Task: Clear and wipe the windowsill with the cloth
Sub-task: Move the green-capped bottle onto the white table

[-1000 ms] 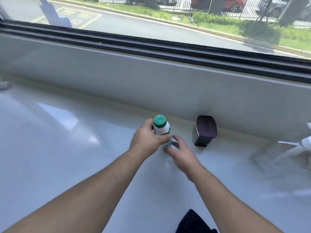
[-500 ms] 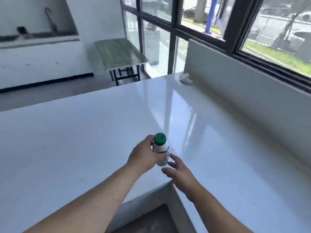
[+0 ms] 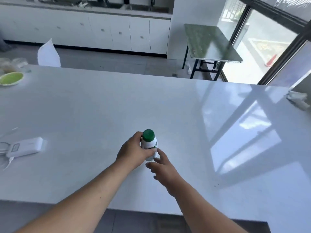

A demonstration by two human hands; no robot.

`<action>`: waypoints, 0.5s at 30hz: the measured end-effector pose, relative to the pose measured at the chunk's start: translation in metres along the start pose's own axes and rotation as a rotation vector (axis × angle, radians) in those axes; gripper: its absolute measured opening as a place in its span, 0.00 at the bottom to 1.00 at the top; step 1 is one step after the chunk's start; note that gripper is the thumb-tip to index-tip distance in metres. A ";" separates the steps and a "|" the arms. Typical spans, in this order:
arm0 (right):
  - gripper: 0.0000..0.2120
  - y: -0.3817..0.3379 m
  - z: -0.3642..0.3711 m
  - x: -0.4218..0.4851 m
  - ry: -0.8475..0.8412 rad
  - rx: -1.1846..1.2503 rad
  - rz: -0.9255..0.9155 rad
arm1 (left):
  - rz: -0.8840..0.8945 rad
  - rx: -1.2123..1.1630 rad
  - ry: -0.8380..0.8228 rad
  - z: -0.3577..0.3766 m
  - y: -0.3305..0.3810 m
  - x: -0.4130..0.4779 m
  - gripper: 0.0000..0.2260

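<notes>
While my left hand (image 3: pixel 134 153) wraps the upright white bottle (image 3: pixel 149 146) with green cap over the white counter (image 3: pixel 84 115), my right hand (image 3: pixel 164 167) hangs loose-fingered beside its base; left: white device (image 3: pixel 25 147); far left: green plate (image 3: pixel 11 78).

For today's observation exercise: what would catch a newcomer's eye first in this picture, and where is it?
The green-capped white bottle stands out at centre, gripped by the left hand over the white counter, the right hand open beside it. At far left sit a green plate and a white power bank.
</notes>
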State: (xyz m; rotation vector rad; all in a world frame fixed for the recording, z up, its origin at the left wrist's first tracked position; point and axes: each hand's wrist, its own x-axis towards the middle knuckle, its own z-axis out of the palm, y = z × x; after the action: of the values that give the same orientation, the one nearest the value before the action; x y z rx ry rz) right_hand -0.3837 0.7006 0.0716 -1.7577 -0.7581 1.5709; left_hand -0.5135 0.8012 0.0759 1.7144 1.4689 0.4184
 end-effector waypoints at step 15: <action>0.32 -0.006 -0.104 -0.038 0.414 -0.541 -0.187 | 0.177 0.112 -0.061 -0.013 0.072 0.005 0.39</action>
State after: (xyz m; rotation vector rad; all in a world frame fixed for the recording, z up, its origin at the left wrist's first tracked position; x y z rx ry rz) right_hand -0.2844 0.6656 0.1068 -2.2171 -1.1636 0.8742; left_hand -0.4736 0.8122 0.1369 1.9375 1.3236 0.3791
